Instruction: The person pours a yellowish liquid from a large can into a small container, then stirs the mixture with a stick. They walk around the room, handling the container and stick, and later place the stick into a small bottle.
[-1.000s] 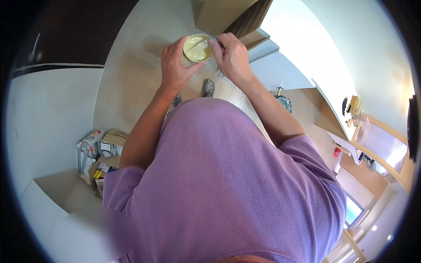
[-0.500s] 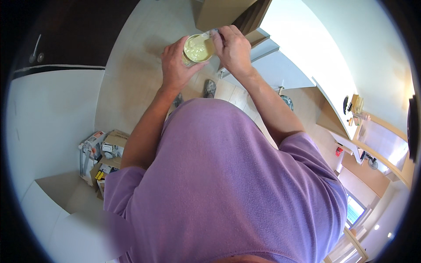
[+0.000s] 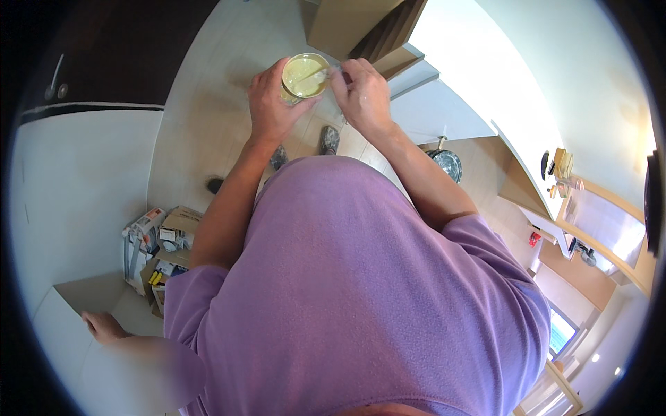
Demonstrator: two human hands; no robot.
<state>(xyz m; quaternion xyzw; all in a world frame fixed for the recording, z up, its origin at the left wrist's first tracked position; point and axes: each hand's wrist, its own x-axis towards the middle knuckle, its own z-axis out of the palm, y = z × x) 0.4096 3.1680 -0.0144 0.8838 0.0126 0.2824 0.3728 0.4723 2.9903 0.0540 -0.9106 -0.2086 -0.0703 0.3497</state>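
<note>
The open cup (image 3: 287, 95) is held up above the floor (image 3: 187, 152), beyond the shoes (image 3: 329, 140) as seen by the wearer. Its left side is wrapped by the fingers of the left hand (image 3: 270, 104), with the thumb laid along its near side. Inside the cup, a pale yellow-green mixture (image 3: 296, 67) is crossed by a slender implement (image 3: 311, 76). The implement's outer end, at the cup's right rim, appears to be pinched between thumb and forefinger of the right hand (image 3: 364, 97); its exact shape cannot be told, being partly covered by the fingers.

For what looks like stirring, the cup should be kept firmly clasped and nearly level, so that nothing is slopped over the rim. The implement is best swept slowly along the inner wall and bottom, where unmixed stuff may be left. The right wrist should be kept loose, and the pinch just tight enough that slipping is prevented.
</note>
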